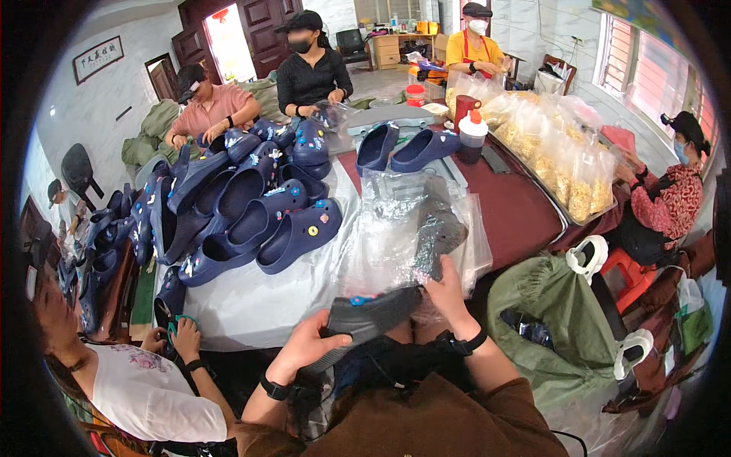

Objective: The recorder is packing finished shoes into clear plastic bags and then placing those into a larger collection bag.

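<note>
My left hand (308, 346) is closed around a dark clog (373, 314), thumb on its ridged sole and a small blue charm on its side. My right hand (448, 291) is closed at the near edge of a clear plastic bag (388, 240), close to the clog's far end; its fingertips are partly hidden. Another dark clog (444, 228) shows through the bag's film. Left of the bag lies a heap of navy clogs (236, 194) with colourful charms. Beyond the bag sit two navy clogs, one on the left (377, 147) and one on the right (425, 150).
A person in a white shirt (152, 388) works close on my left. Across the table (518, 198) stand several people. At right are a tray of bagged yellow food (563, 152), a green sack (548, 327) and a red stool (628, 274). A sauce bottle (472, 137) stands beyond the bag.
</note>
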Motion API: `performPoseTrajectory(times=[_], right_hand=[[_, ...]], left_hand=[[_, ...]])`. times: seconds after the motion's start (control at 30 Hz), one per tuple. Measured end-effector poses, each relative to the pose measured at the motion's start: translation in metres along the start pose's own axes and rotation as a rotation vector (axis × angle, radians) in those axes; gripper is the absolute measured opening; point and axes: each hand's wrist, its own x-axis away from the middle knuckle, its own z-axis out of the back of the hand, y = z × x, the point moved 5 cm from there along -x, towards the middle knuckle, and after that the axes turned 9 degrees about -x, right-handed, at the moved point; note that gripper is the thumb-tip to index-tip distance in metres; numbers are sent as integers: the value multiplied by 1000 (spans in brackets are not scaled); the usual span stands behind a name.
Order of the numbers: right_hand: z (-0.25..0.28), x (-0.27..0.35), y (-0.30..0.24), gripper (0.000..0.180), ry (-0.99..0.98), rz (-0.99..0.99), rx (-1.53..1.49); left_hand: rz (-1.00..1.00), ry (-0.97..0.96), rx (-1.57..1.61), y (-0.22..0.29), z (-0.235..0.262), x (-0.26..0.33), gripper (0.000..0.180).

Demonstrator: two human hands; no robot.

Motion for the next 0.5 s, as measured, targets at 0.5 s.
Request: performPoseTrajectory(times=[0.5], right_hand=[[-8,-4,-19,52,-138,-175,47]], left_hand=[[-66,130,825,38,-60,-48,31]])
